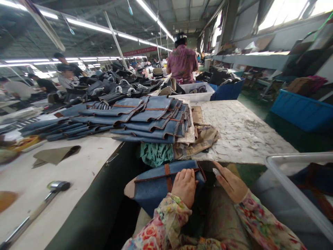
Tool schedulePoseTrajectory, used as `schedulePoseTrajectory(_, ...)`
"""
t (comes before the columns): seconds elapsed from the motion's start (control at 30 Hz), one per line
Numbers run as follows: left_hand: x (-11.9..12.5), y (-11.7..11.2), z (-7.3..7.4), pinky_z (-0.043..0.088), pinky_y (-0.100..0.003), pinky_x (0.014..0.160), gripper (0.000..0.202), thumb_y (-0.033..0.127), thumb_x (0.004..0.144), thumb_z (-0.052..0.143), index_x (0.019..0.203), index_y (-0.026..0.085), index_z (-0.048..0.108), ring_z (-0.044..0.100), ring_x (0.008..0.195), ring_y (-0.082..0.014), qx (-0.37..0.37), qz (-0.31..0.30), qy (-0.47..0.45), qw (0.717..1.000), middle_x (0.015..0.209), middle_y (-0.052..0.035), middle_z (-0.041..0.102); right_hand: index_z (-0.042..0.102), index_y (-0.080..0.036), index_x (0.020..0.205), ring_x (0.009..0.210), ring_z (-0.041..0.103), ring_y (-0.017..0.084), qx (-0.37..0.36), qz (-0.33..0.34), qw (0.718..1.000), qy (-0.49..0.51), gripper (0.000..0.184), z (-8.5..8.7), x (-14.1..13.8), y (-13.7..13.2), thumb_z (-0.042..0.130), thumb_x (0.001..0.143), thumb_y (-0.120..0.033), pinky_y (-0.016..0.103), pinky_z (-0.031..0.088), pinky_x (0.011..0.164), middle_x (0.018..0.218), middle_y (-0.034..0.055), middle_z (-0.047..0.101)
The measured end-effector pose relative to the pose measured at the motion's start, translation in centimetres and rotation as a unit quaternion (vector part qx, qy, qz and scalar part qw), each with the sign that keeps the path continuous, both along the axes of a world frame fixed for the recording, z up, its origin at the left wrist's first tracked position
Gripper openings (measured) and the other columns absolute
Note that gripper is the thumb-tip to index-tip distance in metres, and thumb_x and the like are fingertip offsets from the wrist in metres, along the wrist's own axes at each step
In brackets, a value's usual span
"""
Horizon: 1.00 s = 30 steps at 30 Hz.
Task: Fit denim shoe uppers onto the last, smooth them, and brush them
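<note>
So the blue bag (pixel 153 185) was sitting at 6 o'clock, right over the lap, kinda tilted, with a brown strap (pixel 167 169) running across it. Left hand (pixel 185 185) was lying on top of it at the strap's right side, fingers bent over the flap; thumb was out of sight, so I couldn't tell if it was really gripping or just pressing. Right hand (pixel 232 184) was just off the bag at about 5 o'clock, fingers pretty straight, with a little pale thing (pixel 215 171) pinched between thumb and forefinger, too small to make out. Pretty much dead centre was a fat pile of blue pieces (pixel 153 119) with brown edging, and a green cloth (pixel 157 153) was bunched up just under it, near the bag. Around 8 o'clock a hammer (pixel 53 189) lay on the pale tabletop (pixel 88 163), and an olive piece (pixel 56 155) lay folded over closer to 9. A clear bin (pixel 288 184) stood at 4 with more blue stuff inside, plus a blue crate (pixel 299 111) at 3. Way up at 12, a co-worker (pixel 182 64) in a purplish shirt had their back turned, and a dark heap (pixel 104 85) filled 10.
</note>
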<state>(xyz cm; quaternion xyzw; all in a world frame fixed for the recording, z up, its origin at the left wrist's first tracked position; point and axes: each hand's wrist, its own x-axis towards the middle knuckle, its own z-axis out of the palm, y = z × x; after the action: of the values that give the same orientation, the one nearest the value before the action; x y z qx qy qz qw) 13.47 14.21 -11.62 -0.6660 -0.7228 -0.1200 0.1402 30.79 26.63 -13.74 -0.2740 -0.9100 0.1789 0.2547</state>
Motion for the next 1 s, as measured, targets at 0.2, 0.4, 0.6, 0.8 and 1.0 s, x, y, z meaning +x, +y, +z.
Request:
schedulePoseTrajectory(0.2,1.1,1.4,0.2,0.040,-0.035,0.083,0.039,0.034,0.085,0.041,0.119,0.016,0.043,0.043,0.101,-0.0185,0.003,-0.013,-0.031,0.999,0.109,-0.0040,0.052,0.049,-0.014,0.119,0.100,0.047,0.022,0.077,0.011,0.997,0.007,0.038,1.5,-1.5,-0.7,0.035,0.088,-0.032,0.038,0.041,0.087,0.108,0.0104,0.051)
schedulePoseTrajectory(0.4,0.7,0.8,0.6,0.041,-0.034,0.082,0.034,0.031,0.083,0.044,0.115,0.018,0.047,0.045,0.100,-0.0170,0.008,-0.015,-0.036,0.999,0.107,-0.0024,0.053,0.054,-0.015,0.113,0.097,0.047,0.019,0.072,0.031,0.997,0.025,0.033,3.0,-3.2,-1.7,0.035,0.088,-0.026,0.034,0.042,0.084,0.102,0.0087,0.053)
schedulePoseTrajectory(0.6,-0.6,-0.9,0.3,0.040,-0.034,0.089,0.036,0.027,0.083,0.044,0.117,0.016,0.047,0.047,0.101,-0.0179,0.038,-0.003,-0.048,0.998,0.108,-0.0038,0.056,0.054,-0.016,0.113,0.096,0.048,0.019,0.071,0.041,0.996,0.026,0.032,2.5,-4.2,-2.6,0.034,0.089,-0.024,0.036,0.043,0.084,0.102,0.0090,0.054)
schedulePoseTrajectory(0.8,-1.9,-1.9,0.4,0.042,-0.034,0.088,0.032,0.022,0.082,0.045,0.113,0.015,0.050,0.049,0.098,-0.0185,0.034,0.008,-0.043,0.998,0.104,-0.0042,0.058,0.051,-0.011,0.116,0.097,0.046,0.021,0.099,0.058,0.993,0.004,0.033,1.9,-5.8,-4.2,0.034,0.088,-0.017,0.037,0.044,0.085,0.103,0.0108,0.054)
schedulePoseTrajectory(1.0,-3.4,-3.4,0.9,0.043,-0.035,0.086,0.029,0.020,0.083,0.045,0.110,0.015,0.053,0.050,0.095,-0.0195,0.045,0.021,-0.023,0.999,0.099,-0.0042,0.060,0.052,-0.006,0.112,0.091,0.047,0.022,0.136,0.063,0.988,-0.027,0.032,2.8,-8.1,-6.2,0.036,0.086,-0.012,0.037,0.047,0.080,0.097,0.0126,0.056)
